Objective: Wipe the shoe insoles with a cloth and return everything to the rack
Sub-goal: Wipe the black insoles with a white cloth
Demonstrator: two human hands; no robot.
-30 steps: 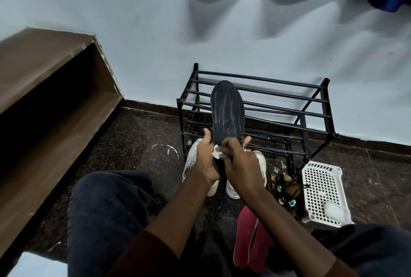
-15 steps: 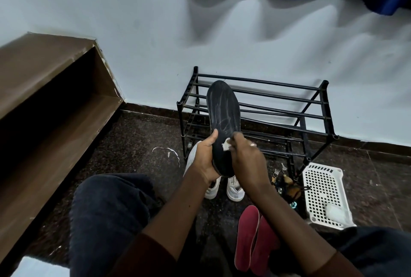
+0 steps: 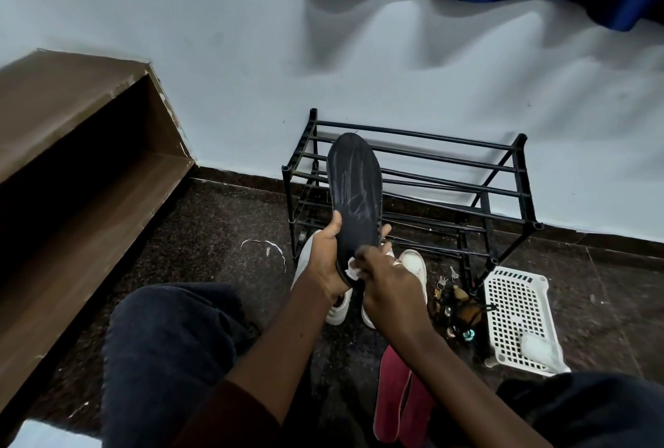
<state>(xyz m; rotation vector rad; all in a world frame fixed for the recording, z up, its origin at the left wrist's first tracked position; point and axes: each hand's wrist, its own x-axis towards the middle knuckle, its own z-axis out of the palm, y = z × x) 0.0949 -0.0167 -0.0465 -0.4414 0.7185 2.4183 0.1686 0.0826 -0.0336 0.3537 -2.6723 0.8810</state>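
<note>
A black insole (image 3: 355, 192) stands upright in front of the black metal shoe rack (image 3: 413, 181), streaked with pale wipe marks. My left hand (image 3: 328, 257) grips its lower end from the left, thumb on the front face. My right hand (image 3: 386, 286) pinches a small white cloth (image 3: 351, 270) and presses it against the heel end of the insole. Two white shoes (image 3: 413, 264) sit on the floor behind my hands, partly hidden. Two red insoles (image 3: 399, 401) lie on the floor under my right forearm.
A white perforated basket (image 3: 517, 314) holding a pale wad lies to the right of the rack, with keys and small clutter (image 3: 456, 307) beside it. A brown wooden shelf unit (image 3: 82, 174) runs along the left. A white scrap (image 3: 266, 246) lies on the dark floor. My knees fill the foreground.
My right hand slid the cloth up the insole and back down to the heel end. The insole tilted slightly left, then right again, and stayed in my left hand.
</note>
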